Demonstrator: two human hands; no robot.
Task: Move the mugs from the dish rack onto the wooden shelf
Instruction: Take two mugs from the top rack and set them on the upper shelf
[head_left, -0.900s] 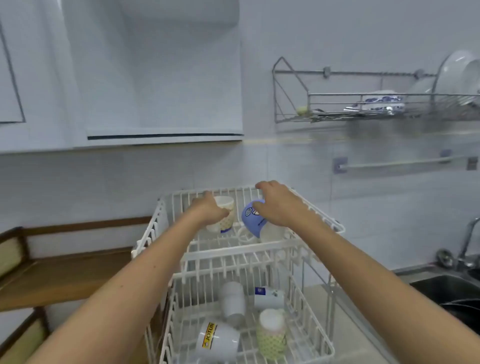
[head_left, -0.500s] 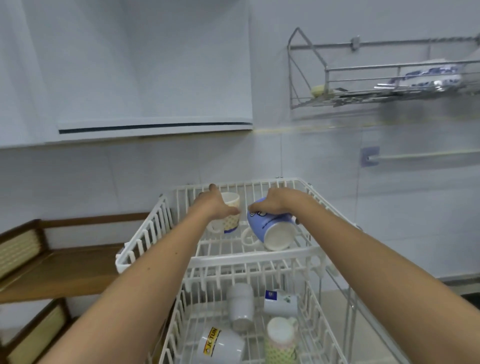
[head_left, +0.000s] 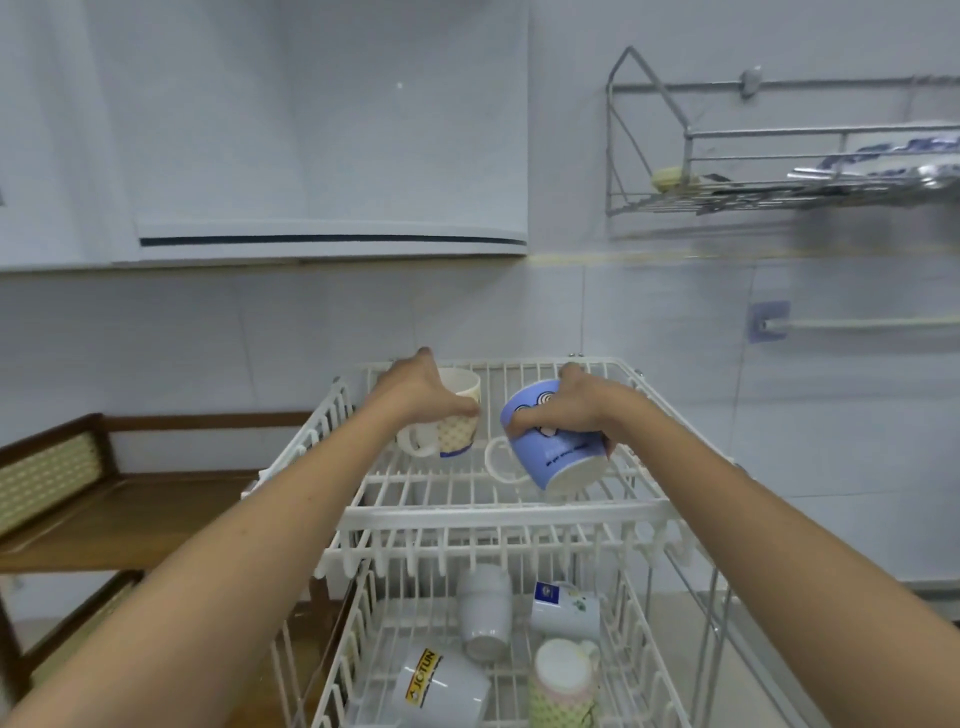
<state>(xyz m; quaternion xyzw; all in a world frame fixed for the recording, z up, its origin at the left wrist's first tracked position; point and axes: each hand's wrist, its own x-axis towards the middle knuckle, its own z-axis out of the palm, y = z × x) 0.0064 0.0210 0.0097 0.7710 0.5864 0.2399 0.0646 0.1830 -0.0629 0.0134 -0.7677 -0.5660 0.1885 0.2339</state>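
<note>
A white two-tier dish rack (head_left: 498, 512) stands in front of me. In its upper tier, my left hand (head_left: 415, 389) grips a cream patterned mug (head_left: 457, 421) standing upright. My right hand (head_left: 566, 410) grips a blue mug (head_left: 556, 452), tilted with its rim facing down toward me and lifted a little off the wires. The lower tier holds several mugs: a white Jotun mug (head_left: 441, 686), a plain white mug (head_left: 485, 613), a white mug with a blue label (head_left: 566, 610) and a green patterned mug (head_left: 563, 686). The wooden shelf (head_left: 119, 514) stands to the left.
A metal wall rack (head_left: 779, 156) with dishes hangs at the upper right, with a towel rail (head_left: 852, 325) below it. A white wall cabinet (head_left: 322, 130) hangs above the shelf. The shelf has cane side panels (head_left: 47, 475) and a lower level.
The view has drawn closer to the rack. My right hand has tipped and raised the blue mug toward me. My left hand has closed more firmly on the cream mug.
</note>
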